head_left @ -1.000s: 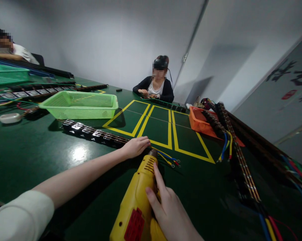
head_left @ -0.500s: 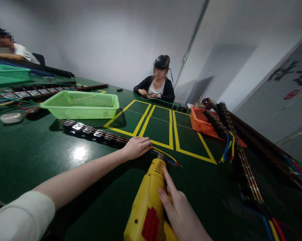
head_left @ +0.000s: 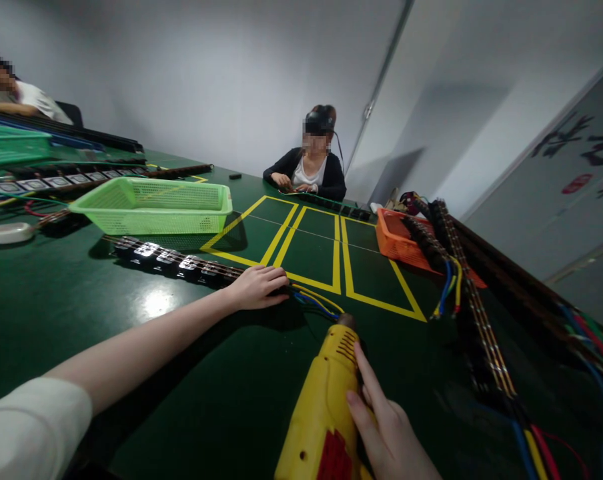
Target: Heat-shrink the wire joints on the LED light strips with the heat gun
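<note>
In the head view a long dark strip with copper bars and white labels lies on the green table. My left hand is closed over its right end, fingers curled around it. Yellow and blue wires come out past my fingertips. A yellow heat gun with a red switch is held in my right hand, whose index finger lies along the barrel. Its metal nozzle points away from me at the wires' far ends and hides them.
A light green basket stands behind the strip. An orange basket sits on the right beside similar copper-barred strips with coloured wires. Across the table a person works with both hands; another person is at far left.
The heat gun has moved right along the wires, its nozzle now near their ends. My left hand keeps its hold on the strip. The whole view has shifted slightly.
</note>
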